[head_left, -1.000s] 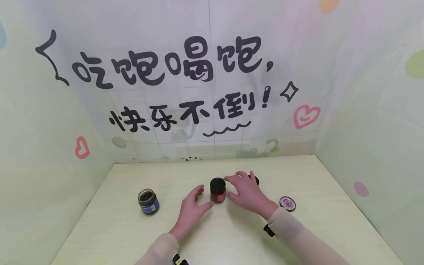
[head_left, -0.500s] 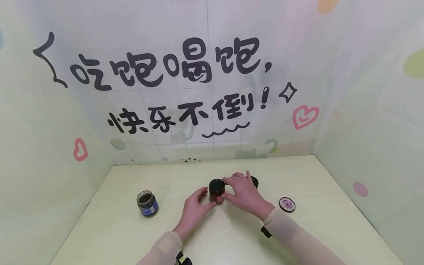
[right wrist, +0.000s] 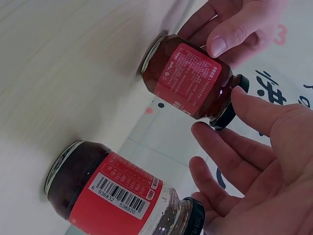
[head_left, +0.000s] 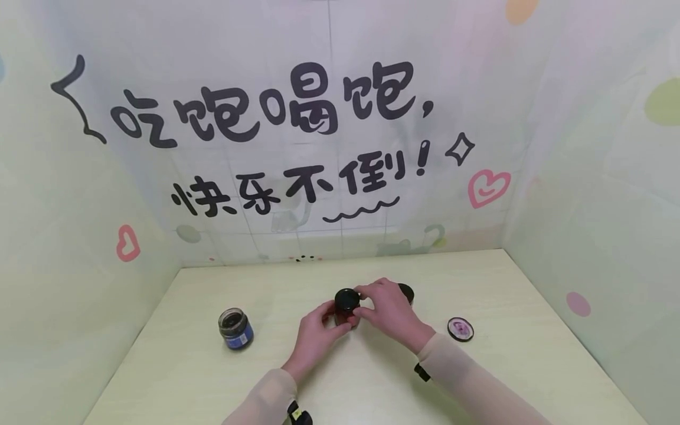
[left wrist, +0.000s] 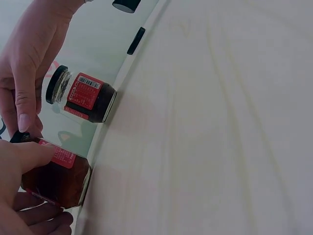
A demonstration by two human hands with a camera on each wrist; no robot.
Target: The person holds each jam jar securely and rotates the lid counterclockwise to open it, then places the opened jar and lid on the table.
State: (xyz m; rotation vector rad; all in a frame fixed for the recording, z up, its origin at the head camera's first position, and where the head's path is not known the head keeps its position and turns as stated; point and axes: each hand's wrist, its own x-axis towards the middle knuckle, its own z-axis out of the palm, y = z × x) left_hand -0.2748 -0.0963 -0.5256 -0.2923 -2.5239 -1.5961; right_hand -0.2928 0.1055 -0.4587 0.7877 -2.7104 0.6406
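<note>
A jar of strawberry jam (right wrist: 183, 78) with a red label stands upright on the table, its black lid (head_left: 347, 300) on top. My left hand (head_left: 313, 337) grips the jar's body from the left, thumb across the label in the left wrist view. From the right, my right hand (head_left: 392, 311) pinches the lid's edge between thumb and forefinger. Just behind the right hand is a second jar (right wrist: 117, 191), also red-labelled and black-lidded, partly hidden in the head view. Its contents look dark, with the glass near the neck smeared.
On the left of the table (head_left: 186, 378) stands a lidless jar (head_left: 235, 330) with a blue label and dark contents. A loose lid (head_left: 460, 329) lies on the right, its pale inside facing up. Printed walls (head_left: 297, 236) close off the back and sides.
Both hands have closed in on the strawberry jam jar. The left hand has moved right and taken hold of its body; the right hand has taken the lid's edge.
</note>
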